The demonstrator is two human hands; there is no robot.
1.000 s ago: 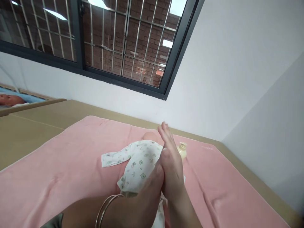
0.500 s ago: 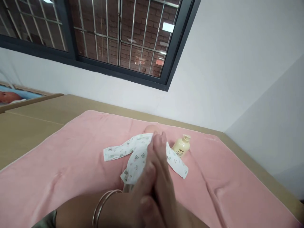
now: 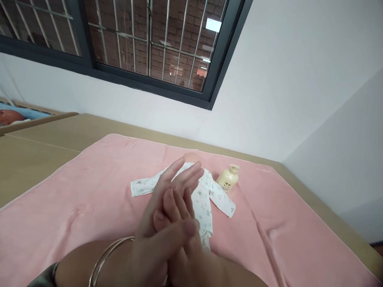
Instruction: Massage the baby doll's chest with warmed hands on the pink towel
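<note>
My left hand [image 3: 154, 207], with metal bangles on the wrist, and my right hand [image 3: 194, 257] are pressed together palm to palm, fingers stretched out, holding nothing. They hover over a baby doll [image 3: 205, 199] in a white printed romper that lies on its back on a pink towel [image 3: 89, 199]. My hands hide much of the doll's body; its head [image 3: 191, 156] shows just beyond my fingertips. A small cream bottle [image 3: 229, 178] stands on the towel just right of the doll.
The towel covers a tan table [image 3: 36, 159] that meets a white wall. Above is a dark-framed barred window [image 3: 149, 40]. At the far left another doll [image 3: 8, 116] lies in a wooden-edged cot. The table's right edge [image 3: 335, 227] drops off.
My hands have slid against each other and come nearer to me, the left fingers now fanned out over the right. The view tipped down a little, and the bottle came out from behind my hands.
</note>
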